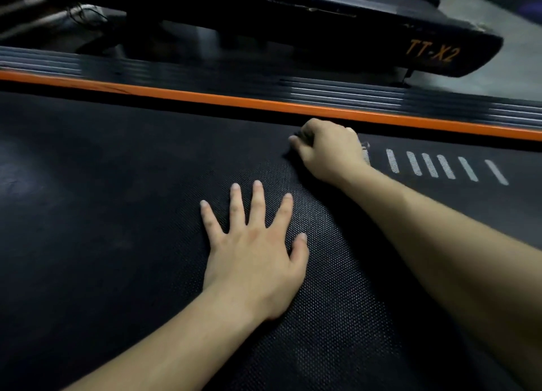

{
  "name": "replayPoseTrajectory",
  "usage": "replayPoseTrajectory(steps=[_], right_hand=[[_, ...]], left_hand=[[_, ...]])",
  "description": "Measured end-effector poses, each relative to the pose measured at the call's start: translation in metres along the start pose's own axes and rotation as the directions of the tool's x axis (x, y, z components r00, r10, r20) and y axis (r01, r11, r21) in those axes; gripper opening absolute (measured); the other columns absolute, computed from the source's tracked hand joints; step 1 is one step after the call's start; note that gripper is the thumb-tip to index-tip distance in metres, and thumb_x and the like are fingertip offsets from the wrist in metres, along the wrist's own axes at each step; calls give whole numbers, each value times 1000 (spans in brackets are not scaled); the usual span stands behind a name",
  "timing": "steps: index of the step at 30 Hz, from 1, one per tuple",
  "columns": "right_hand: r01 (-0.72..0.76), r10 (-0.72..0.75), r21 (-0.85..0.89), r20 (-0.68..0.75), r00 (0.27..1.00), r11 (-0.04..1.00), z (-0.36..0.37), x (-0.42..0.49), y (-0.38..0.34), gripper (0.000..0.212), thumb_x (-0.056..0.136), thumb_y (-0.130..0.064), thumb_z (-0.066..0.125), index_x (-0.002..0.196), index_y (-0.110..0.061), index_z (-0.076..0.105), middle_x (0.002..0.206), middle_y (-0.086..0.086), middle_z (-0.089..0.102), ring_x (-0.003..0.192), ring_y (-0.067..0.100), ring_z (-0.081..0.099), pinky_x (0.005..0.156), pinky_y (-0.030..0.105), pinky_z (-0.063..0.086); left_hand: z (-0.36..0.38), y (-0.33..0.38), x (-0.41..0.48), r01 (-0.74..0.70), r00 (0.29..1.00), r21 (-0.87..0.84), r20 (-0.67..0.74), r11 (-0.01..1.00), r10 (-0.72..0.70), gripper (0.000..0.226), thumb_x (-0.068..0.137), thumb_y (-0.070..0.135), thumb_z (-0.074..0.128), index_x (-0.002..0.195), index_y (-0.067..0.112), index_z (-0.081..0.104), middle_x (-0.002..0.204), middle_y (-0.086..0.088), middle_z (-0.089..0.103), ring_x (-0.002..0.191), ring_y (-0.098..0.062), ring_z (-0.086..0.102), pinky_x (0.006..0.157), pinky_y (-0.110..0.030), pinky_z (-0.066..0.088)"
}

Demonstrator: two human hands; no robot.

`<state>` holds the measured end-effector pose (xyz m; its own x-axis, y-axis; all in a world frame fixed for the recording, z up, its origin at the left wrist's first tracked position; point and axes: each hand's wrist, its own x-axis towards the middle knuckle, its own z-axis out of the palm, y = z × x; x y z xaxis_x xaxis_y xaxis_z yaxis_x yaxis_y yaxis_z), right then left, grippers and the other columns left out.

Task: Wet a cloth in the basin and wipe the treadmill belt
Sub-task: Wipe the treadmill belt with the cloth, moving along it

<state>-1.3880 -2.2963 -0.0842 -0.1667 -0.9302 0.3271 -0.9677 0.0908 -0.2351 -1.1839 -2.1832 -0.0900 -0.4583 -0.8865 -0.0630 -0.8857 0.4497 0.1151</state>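
Note:
The black textured treadmill belt (102, 214) fills most of the head view. My left hand (252, 244) lies flat on it near the middle, fingers straight and spread. My right hand (328, 147) is further out, close to the belt's far edge, with its fingers curled down onto the belt. A small bit of dark cloth (293, 151) shows under those fingers; most of it is hidden by the hand and hard to tell from the belt. No basin is in view.
Beyond the belt's far edge run an orange stripe (205, 97) and a ribbed grey side rail (322, 91). Several white dashes (440, 164) are printed on the belt right of my right hand. Another black machine marked TT-X2 (431, 53) stands behind, on grey floor (522, 68).

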Motion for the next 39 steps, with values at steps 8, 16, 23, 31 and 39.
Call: replayPoseTrajectory(steps=[8,16,23,31,39], right_hand=[[-339,333,-131,-62,941,932,-45,-7,97,36,94,-53,51,106,-23,67,108,12,71,106,36,61,93,43,42],[-69,73,-68,66,995,995,-50,-57,64,34,91,-51,58,103,-21,67,106,6,71,103,31,64,89,39,48],[-250,251,-80,4,968,965,-56,-54,68,36,94,-52,53,109,-22,66,112,8,70,108,34,62,95,41,42],[-70,75,-131,37,996,989,-73,-97,80,35,92,-51,55,97,-18,65,98,9,70,94,35,65,82,40,48],[5,-12,55,128,992,998,-83,-172,33,31,89,-53,54,89,-23,64,84,-5,67,86,25,64,82,39,44]], left_hand=[[0,0,0,-11,1000,0,5,1000,11,67,97,63,9,157,39,-10,167,-7,-21,151,-34,-26,114,-69,-16],[-1,0,1,-6,1000,-2,24,1000,6,68,96,64,9,158,40,-7,168,-7,-17,152,-35,-23,114,-70,-14],[0,0,1,-9,1000,3,26,1000,8,68,96,64,9,158,40,-7,168,-7,-15,152,-35,-21,114,-71,-12],[0,0,2,1,1000,8,32,1000,-1,70,94,65,9,158,41,-2,169,-7,-12,153,-34,-18,115,-71,-10],[2,-2,3,-5,1000,0,27,1000,5,70,95,66,11,159,40,1,169,-7,-10,153,-33,-18,115,-71,-11]])
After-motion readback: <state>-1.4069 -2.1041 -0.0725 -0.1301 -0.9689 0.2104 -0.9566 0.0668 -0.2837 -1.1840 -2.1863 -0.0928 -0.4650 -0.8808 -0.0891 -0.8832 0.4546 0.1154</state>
